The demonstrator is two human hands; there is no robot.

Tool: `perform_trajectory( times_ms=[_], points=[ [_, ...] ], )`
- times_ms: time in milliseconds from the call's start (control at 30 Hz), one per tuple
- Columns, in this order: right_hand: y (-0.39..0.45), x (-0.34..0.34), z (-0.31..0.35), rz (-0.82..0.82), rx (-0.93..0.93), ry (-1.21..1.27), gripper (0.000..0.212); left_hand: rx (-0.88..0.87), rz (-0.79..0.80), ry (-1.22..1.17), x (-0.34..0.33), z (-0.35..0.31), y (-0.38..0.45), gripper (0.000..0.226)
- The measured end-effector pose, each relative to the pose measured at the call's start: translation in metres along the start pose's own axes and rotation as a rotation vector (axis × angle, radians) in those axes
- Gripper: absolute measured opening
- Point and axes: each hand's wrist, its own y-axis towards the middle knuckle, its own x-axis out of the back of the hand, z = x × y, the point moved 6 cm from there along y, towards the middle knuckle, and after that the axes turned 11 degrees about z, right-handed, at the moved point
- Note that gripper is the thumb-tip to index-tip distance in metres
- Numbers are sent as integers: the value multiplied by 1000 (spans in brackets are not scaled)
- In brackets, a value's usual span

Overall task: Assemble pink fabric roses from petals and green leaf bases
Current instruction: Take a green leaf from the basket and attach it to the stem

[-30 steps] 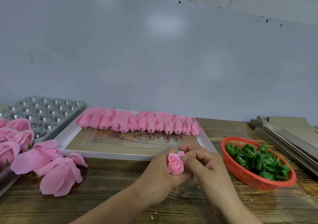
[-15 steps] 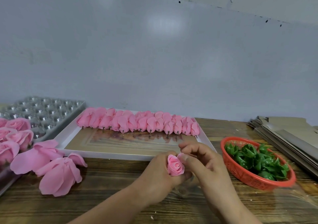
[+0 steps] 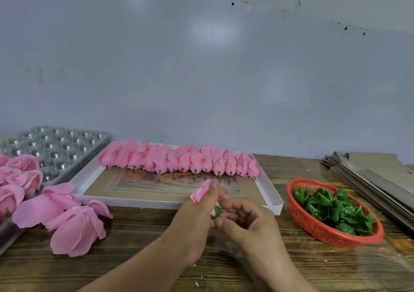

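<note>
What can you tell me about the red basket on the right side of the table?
The red basket is a shallow oval of plastic-looking mesh with a solid rim. It sits upright on the wooden table, right of the white tray and beside a stack of flat cardboard. It holds a heap of glossy green leaf bases. Neither hand touches it.

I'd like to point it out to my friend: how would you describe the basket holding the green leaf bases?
Find the white tray of pink petal bundles on the wooden table. Just right of it sits an oval red plastic basket, the only container heaped with green leaf bases.
</note>
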Motion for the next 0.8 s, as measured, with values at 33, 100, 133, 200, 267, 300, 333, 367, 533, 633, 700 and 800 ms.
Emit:
perform_trajectory(
  times_ms=[33, 100, 133, 200, 267, 300, 333, 367, 533, 633, 700, 800],
  points=[
    [-1, 0, 0, -23, 19, -1, 34, 18, 4, -61, -1, 1, 0, 35],
    [-3, -2, 2, -58, 62, -37, 41, 53, 16, -161, -4, 5, 1, 40],
    [-4, -3, 4, -71, 86, -68, 48, 64, 23, -216, -6, 6, 1, 40],
    [-6, -6, 12, -75, 156, -137, 49, 68, 34, -314, -12, 5, 0, 41],
    [-8, -9, 20, -59, 209, -193, 44, 79, 53, -339, -18, 3, -2, 41],
    [-8, -9, 21, -58, 220, -212, 45, 83, 57, -329, -19, 3, -3, 41],
    [-8, -8, 22, -61, 225, -226, 49, 90, 67, -310, -20, 3, -4, 41],
    [-8, -7, 22, -70, 222, -233, 54, 104, 83, -278, -20, 3, -5, 41],
    [-5, 0, 19, -113, 168, -65, 45, 135, 123, 83, -12, -4, -7, 29],
    [-4, 4, 19, -115, 156, 17, 33, 127, 97, 368, 0, -14, -7, 21],
    [-4, 0, 19, -88, 158, 29, 27, 127, 85, 395, 8, -19, -8, 16],
    [-5, -4, 16, -85, 160, 16, 26, 107, 71, 458, 17, -29, -14, 4]
  ],
)
